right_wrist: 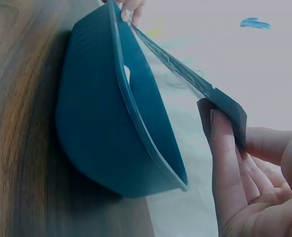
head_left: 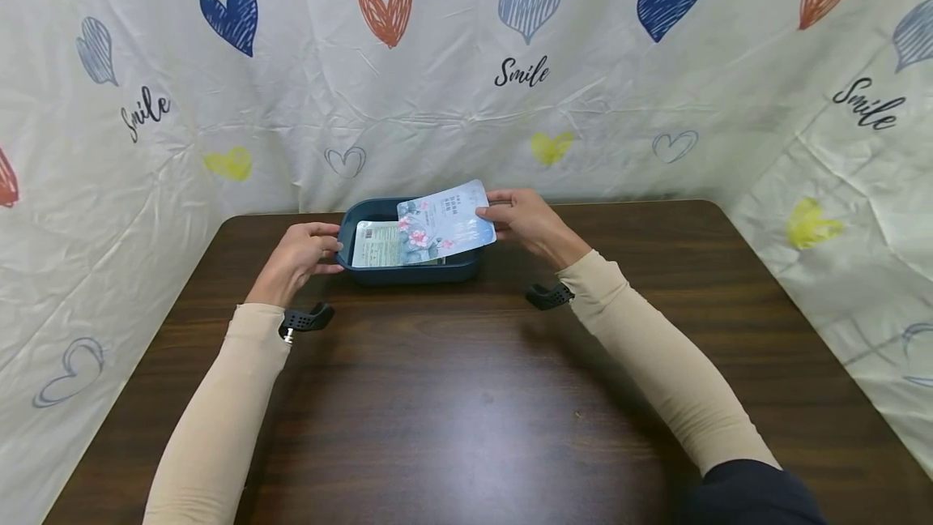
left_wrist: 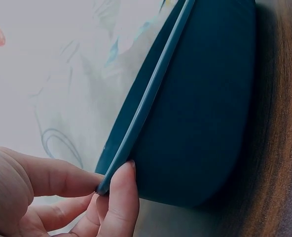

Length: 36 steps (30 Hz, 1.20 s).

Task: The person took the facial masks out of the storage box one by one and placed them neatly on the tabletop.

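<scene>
A dark blue plastic basin [head_left: 408,275] stands at the back of the table. At its left end my left hand [head_left: 295,256] pinches the rim between thumb and fingers, as the left wrist view shows up close on the basin wall [left_wrist: 195,108]. My right hand [head_left: 528,221] pinches the right end of a light blue face mask packet [head_left: 452,221] printed with pink flowers. This packet is tilted over the basin, its right end above the rim. Inside the basin lies a pale green packet [head_left: 375,244], partly covered by the blue one.
Dark wood tabletop [head_left: 437,395] stretches in front of the basin. Behind it hangs a white cloth [head_left: 445,128] with hearts and "Smile" lettering, close to the table's back edge. Black straps with cameras sit on both wrists.
</scene>
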{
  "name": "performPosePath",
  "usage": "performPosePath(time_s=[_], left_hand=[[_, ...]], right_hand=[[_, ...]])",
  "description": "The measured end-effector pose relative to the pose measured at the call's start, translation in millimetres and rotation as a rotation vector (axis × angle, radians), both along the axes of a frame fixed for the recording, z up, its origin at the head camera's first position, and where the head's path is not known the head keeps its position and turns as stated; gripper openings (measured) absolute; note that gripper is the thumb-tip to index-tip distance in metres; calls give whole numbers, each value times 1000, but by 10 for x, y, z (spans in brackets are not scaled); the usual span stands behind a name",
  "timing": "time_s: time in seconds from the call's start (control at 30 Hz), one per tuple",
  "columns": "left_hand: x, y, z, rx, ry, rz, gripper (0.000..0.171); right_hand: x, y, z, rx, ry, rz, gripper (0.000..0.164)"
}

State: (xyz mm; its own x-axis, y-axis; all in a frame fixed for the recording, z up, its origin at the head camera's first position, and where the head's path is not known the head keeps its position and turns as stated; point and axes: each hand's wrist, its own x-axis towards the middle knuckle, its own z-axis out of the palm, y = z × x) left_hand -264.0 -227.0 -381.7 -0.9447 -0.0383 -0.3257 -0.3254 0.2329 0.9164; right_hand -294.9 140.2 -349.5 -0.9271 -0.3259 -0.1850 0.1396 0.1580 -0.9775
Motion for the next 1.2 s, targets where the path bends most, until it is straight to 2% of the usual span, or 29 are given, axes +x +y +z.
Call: performPosePath(time_s=[0.23, 0.73, 0.93, 1.2], left_hand=[[-1, -2, -2, -2, -3, 10, 51], [-5, -7, -10, -9, 0, 15, 51], [-8, -5, -8, -6, 3, 13, 52], [-1, 0, -11, -10, -4, 22, 51]], right_hand=[[11, 152, 15, -15, 17, -9, 41], [1, 457, 67, -2, -4, 30, 45], [5, 559, 94, 27, -9, 18, 46], [10, 708, 73, 5, -33, 0, 47]])
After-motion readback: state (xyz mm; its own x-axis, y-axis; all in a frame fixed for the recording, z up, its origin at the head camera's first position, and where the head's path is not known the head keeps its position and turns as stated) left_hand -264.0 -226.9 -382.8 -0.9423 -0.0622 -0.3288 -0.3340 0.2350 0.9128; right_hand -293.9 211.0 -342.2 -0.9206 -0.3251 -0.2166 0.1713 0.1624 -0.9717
